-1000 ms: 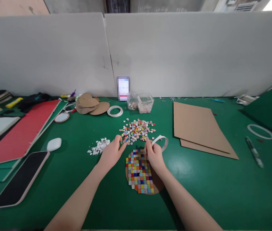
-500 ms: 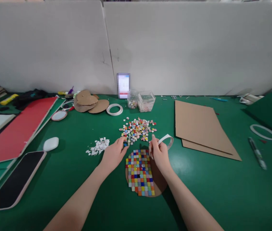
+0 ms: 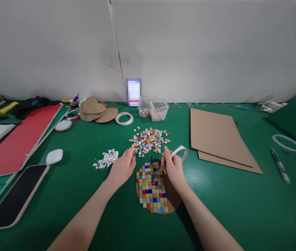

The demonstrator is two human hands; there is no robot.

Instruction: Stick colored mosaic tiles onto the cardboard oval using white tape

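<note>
Nearest: my forearms come in from the lower corners, angled inward to hands at roughly equal reach. Mosaic disc (image 3: pixel 151 188) lies flat on the green tabletop (image 3: pixel 111 223) between them, tiles over the left and middle, bare cardboard down its right side. My right hand (image 3: pixel 173 167) is over the disc's upper right edge, fingers curled, clamped on a loop of white tape (image 3: pixel 183 153) that sticks out to the right. My left hand (image 3: pixel 123 166) is just beyond the disc's upper left, back of hand up, thumb and fingers drawn together at the near left edge of the coloured tile pile (image 3: pixel 150 139). Can't tell if a tile is pinched. White scraps (image 3: pixel 107 159) sit just left of that hand. My read: tile-picking step, disc part covered. Next move calls for a light pinch on one single tile, neighbours undisturbed, tape loop held clear of the laid rows. Farther back: tape roll (image 3: pixel 124 119), clear box (image 3: pixel 159 111) with tiles, phone (image 3: pixel 134 92) upright by the partition (image 3: pixel 202 52).
</note>
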